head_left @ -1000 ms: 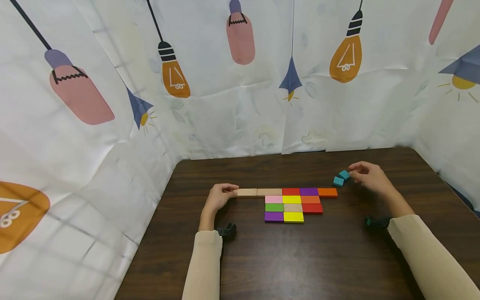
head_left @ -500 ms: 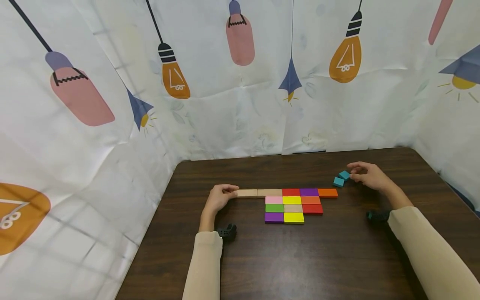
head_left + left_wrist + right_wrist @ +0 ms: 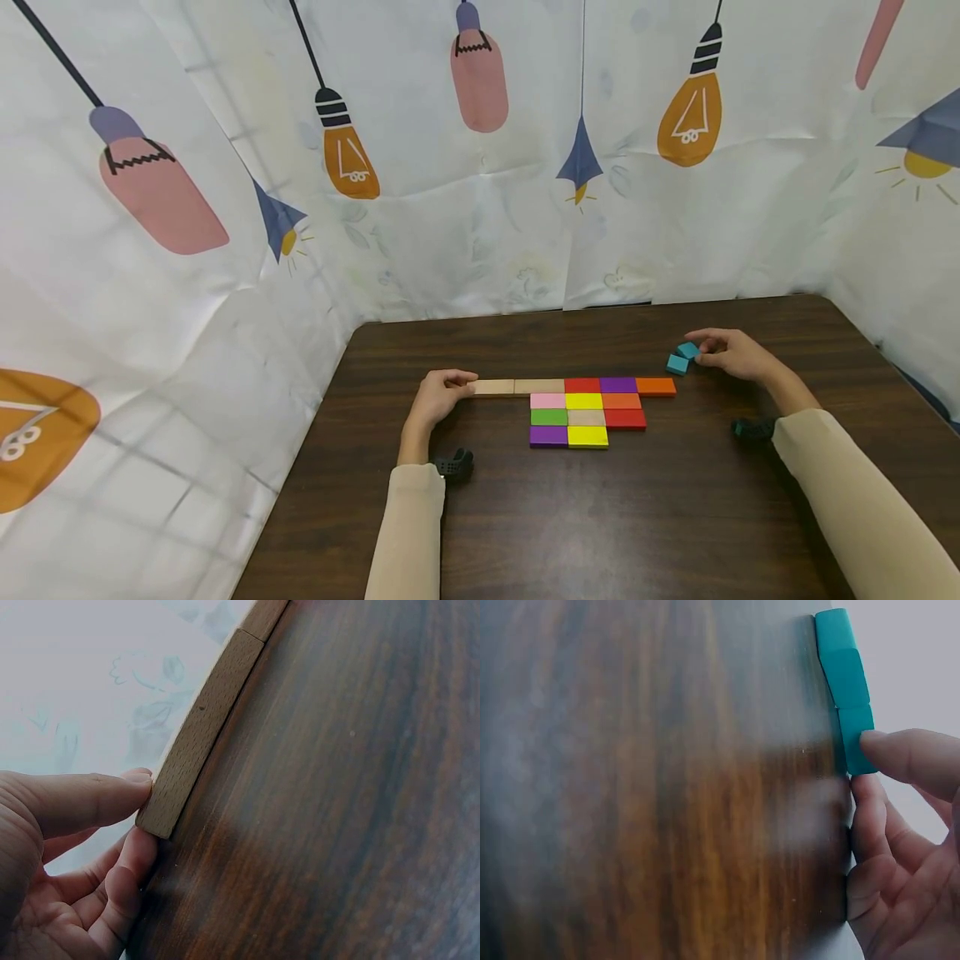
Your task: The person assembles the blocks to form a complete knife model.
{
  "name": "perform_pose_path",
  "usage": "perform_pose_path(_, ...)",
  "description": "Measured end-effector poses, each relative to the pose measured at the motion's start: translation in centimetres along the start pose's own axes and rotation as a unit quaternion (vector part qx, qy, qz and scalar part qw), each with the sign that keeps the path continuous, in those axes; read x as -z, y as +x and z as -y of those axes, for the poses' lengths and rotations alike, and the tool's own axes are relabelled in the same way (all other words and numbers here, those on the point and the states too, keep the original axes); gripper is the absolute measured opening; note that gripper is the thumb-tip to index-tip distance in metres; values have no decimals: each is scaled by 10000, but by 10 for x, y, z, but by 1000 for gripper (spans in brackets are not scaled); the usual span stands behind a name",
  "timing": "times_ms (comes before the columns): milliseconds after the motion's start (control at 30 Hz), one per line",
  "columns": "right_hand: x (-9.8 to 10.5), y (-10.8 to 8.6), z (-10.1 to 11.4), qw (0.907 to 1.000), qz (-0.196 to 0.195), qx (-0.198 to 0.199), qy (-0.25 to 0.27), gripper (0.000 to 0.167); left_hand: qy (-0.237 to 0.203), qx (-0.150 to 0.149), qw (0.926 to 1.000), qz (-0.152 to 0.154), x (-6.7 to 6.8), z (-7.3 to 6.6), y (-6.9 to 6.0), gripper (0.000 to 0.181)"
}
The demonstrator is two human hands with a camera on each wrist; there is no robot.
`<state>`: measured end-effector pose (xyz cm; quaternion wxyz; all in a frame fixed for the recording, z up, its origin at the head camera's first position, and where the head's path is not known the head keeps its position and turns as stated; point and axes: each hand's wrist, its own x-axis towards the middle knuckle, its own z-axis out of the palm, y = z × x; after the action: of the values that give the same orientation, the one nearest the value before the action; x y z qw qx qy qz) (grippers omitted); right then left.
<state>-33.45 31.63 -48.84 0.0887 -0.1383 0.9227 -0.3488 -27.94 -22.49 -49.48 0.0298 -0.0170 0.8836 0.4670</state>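
Observation:
At the left end of a row of flat blocks, my left hand [image 3: 439, 393] pinches a plain wooden block [image 3: 492, 387]. In the left wrist view the thumb lies on the near face of that wooden block [image 3: 199, 735], with other fingers curled at its end. Farther back on the right, my right hand [image 3: 737, 354] holds a turquoise block [image 3: 687, 351] between thumb and fingers. The right wrist view has the thumb on the end of this turquoise block [image 3: 856, 739]. Touching it is a second turquoise block [image 3: 677, 364], set at a slight angle.
Right of the held wooden block, the row continues with another wooden block [image 3: 538, 386], then red, purple and an orange block [image 3: 656, 386]. Below it lie shorter rows in several colours, down to a yellow block [image 3: 587, 437]. A patterned cloth [image 3: 480, 233] hangs behind the dark table [image 3: 600, 517].
My right hand has moved slightly left and toward me, and its fingers now close on the turquoise block. The left hand keeps its place on the wooden block.

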Motion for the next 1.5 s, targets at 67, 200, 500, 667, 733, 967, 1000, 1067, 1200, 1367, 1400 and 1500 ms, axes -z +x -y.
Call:
perform_pose_path(67, -1, 0, 0, 10000, 32, -13, -13, 46, 17, -4, 10000, -5, 0, 0, 0, 18)
perform_pose_path(200, -2, 0, 1, 10000, 28, -62, -1, 43, 37, 5, 10000, -13, 0, 0, 0, 18)
perform_pose_path(500, -1, -5, 4, 9999, -9, -149, 86, 45, 14, 1, 10000, -38, 0, 0, 1, 18)
perform_pose_path(667, -1, -6, 5, 9998, -23, -182, 110, 46, -2, 13, 10000, -34, 1, 0, 0, 18)
perform_pose_path(733, -1, -6, 4, 9998, -28, -184, 121, 46, -2, 14, 10000, -31, 1, 0, 0, 18)
perform_pose_path(967, 0, -8, 2, 9994, -186, -254, 129, 49, -1, 23, 10000, -60, 0, 0, 0, 18)
perform_pose_path(1000, 1, -9, 2, 9994, -214, -243, 123, 49, 3, 27, 10000, -52, 0, 0, 0, 18)
perform_pose_path(1067, 2, -13, 3, 9993, -260, -230, 133, 50, 20, 24, 10000, -38, -1, -1, 0, 19)
perform_pose_path(1200, 6, -22, 10, 9991, -381, -178, 44, 48, 0, -5, 10000, -17, 0, -2, 0, 19)
perform_pose_path(1367, 6, -33, 25, 9991, -418, -10, 36, 44, 6, -34, 10000, 4, 0, -1, 0, 19)
perform_pose_path(1400, 6, -35, 28, 9992, -388, 65, 62, 43, 17, -31, 10000, 2, 0, 0, 0, 19)
perform_pose_path(1500, 1, -41, 36, 9991, -323, 268, 109, 40, 28, -19, 10000, 3, 0, 1, 0, 19)
